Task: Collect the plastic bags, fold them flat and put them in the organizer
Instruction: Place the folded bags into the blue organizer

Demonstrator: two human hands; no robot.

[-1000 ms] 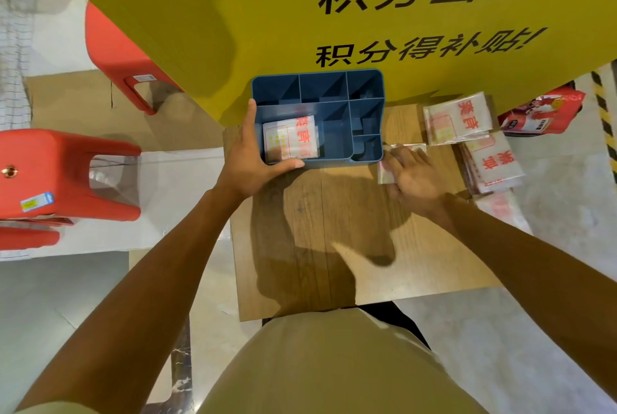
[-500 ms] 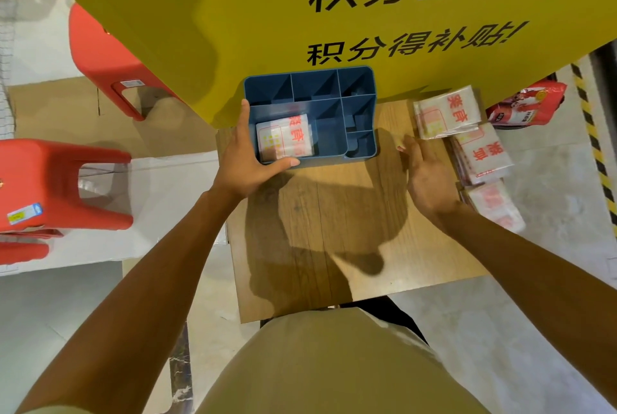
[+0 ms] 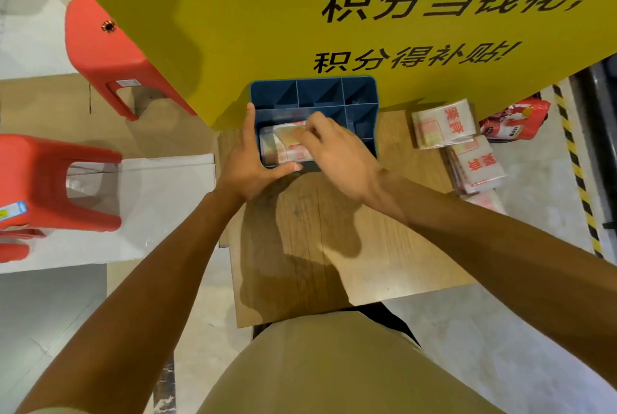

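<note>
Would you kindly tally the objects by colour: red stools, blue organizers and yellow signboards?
Red stools: 2
Blue organizers: 1
Yellow signboards: 1
Total: 4

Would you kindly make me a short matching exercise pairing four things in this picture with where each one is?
Things:
1. left hand
2. right hand
3. folded bag stack
4. red stool

Places:
A. on the wooden table, right of the organizer
B. on the floor, left of the table
C. bracing the organizer's near-left corner
D. over the organizer's big compartment, putting a bag in

Pairs: 1-C, 2-D, 3-A, 4-B
</note>
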